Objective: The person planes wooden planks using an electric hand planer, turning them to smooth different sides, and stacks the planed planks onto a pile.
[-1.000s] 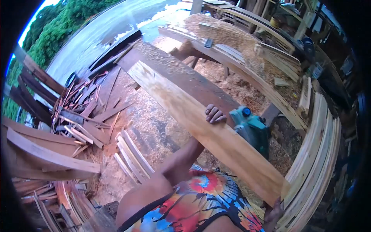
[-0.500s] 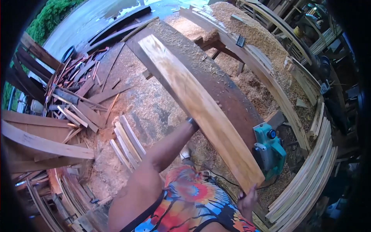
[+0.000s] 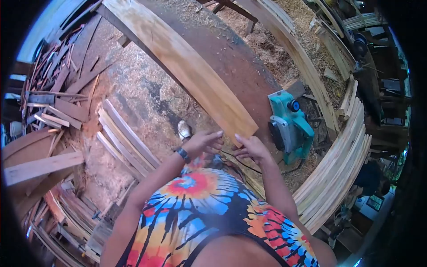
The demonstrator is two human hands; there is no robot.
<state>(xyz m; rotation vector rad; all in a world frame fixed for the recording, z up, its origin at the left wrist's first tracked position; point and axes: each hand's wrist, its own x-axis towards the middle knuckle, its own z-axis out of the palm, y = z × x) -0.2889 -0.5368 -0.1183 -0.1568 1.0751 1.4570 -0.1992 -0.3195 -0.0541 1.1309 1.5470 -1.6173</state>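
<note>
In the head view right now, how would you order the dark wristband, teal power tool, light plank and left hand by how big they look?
Largest to smallest:
1. Light plank
2. Teal power tool
3. Left hand
4. Dark wristband
That's apparent size only.

Soft daylight brightens the plank [image 3: 187,66]; the right side is dim, edges fisheye-bowed.
</note>
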